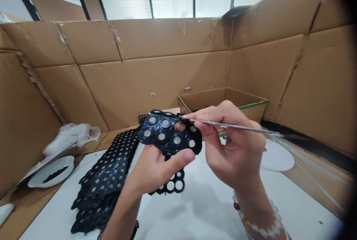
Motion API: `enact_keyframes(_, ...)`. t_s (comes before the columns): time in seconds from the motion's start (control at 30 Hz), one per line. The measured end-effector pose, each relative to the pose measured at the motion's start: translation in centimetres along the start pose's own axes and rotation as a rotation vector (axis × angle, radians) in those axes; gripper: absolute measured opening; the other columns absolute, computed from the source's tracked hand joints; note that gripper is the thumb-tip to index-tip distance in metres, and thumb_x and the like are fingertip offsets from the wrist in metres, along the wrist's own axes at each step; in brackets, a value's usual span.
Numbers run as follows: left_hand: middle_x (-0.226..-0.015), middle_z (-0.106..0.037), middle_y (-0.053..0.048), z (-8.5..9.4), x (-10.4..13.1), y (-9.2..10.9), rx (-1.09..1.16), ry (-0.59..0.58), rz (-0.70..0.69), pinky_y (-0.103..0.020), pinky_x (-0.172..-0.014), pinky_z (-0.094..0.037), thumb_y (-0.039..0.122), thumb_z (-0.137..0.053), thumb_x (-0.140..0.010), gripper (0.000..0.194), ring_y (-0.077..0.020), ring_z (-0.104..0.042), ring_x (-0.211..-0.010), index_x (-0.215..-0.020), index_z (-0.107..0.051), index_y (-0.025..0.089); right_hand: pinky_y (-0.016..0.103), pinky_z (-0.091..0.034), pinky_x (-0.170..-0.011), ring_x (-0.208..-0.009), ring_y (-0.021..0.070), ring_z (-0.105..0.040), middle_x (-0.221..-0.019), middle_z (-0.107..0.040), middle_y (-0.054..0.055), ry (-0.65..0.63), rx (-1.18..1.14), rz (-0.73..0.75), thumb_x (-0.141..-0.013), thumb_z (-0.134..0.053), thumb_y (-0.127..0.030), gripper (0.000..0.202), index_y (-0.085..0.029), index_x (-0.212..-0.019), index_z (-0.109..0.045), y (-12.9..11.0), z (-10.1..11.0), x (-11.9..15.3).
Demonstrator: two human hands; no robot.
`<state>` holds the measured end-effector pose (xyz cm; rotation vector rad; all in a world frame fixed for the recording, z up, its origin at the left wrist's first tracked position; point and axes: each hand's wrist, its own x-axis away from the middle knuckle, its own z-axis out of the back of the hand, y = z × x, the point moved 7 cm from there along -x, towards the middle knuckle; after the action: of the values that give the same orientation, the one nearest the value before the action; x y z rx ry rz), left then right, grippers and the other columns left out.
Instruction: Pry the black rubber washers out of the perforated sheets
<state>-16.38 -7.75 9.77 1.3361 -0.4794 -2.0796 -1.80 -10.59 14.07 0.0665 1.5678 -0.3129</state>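
My left hand (156,167) grips a curved black rubber-like sheet of joined rings (161,136) from below, its thumb stretched along the near edge. Most rings have pale round centres; one towards the right is an open hole with skin showing through. My right hand (234,147) pinches a long thin metal tool (231,125), perhaps tweezers. The tool's tip and the fingertips are at the sheet's upper right edge, and what lies between them is too small to make out. Below the sheet, a strip of black rings (178,180) shows white through its holes.
A stack of black dotted sheets (108,165) lies on the white table (195,217) at left. Beyond it are a white bowl (51,171) with small black pieces and a clear plastic bag (72,138). A cardboard box (251,107) and a white disc (277,155) are at right. Cardboard walls (156,69) surround the table.
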Motion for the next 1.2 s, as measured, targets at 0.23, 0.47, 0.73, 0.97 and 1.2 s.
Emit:
enact_keyframes(0.23, -0.108, -0.069, 0.0, 1.7, -0.1, 0.0, -0.032, 0.123, 0.042, -0.037, -0.099, -0.05, 0.03, -0.066, -0.09, 0.02, -0.0218, -0.065, -0.102, -0.11, -0.066, 0.028, 0.031, -0.061, -0.074, -0.092, 0.0181, -0.071, -0.094, -0.073, 0.005, -0.022, -0.338, -0.11, -0.084, -0.06, 0.0, 0.018, -0.017, -0.088, -0.065, 1.1, -0.8, 0.1)
enact_keyframes(0.47, -0.111, -0.069, -0.002, 3.7, 0.6, 0.5, -0.141, 0.245, -0.046, -0.035, -0.094, -0.055, 0.029, -0.073, -0.084, 0.027, -0.0231, -0.065, -0.104, -0.11, -0.067, 0.027, 0.032, -0.061, -0.074, -0.089, 0.0172, -0.069, -0.089, -0.071, 0.005, 0.002, -0.31, 0.025, -0.081, -0.064, -0.002, 0.016, -0.015, -0.091, -0.068, -0.1, -1.3, 0.0)
enact_keyframes(0.73, -0.105, -0.07, 0.0, 5.1, 1.5, 1.6, -0.136, 0.385, -0.131, -0.04, -0.104, -0.051, 0.026, -0.081, -0.076, 0.032, -0.0245, -0.063, -0.111, -0.106, -0.069, 0.027, 0.035, -0.063, -0.076, -0.089, 0.02, -0.071, -0.094, -0.072, 0.007, -0.001, -0.296, 0.013, -0.077, -0.067, -0.002, 0.017, -0.016, -0.087, -0.066, -1.4, -1.2, 0.3)
enact_keyframes(0.97, -0.076, -0.072, 0.008, 5.0, 1.6, 3.4, -0.052, 0.297, -0.247, -0.021, -0.061, -0.059, 0.02, -0.07, -0.087, 0.006, -0.0129, -0.069, -0.065, -0.086, -0.071, 0.026, 0.035, -0.064, -0.078, -0.088, 0.0216, -0.073, -0.09, -0.074, 0.006, 0.037, -0.265, 0.031, -0.074, -0.069, 0.0, 0.02, -0.016, -0.084, -0.064, -2.3, -0.9, 0.5)
enact_keyframes(1.2, -0.072, -0.071, 0.008, 4.6, 0.8, 5.1, -0.144, 0.21, -0.421, -0.023, -0.084, -0.057, 0.026, -0.058, -0.096, 0.025, -0.0126, -0.069, -0.08, -0.075, -0.071, 0.024, 0.028, -0.064, -0.074, -0.086, 0.0194, -0.074, -0.089, -0.076, 0.007, 0.03, -0.161, 0.049, -0.072, -0.071, -0.001, 0.015, -0.014, -0.074, -0.066, -2.8, -0.2, 0.4)
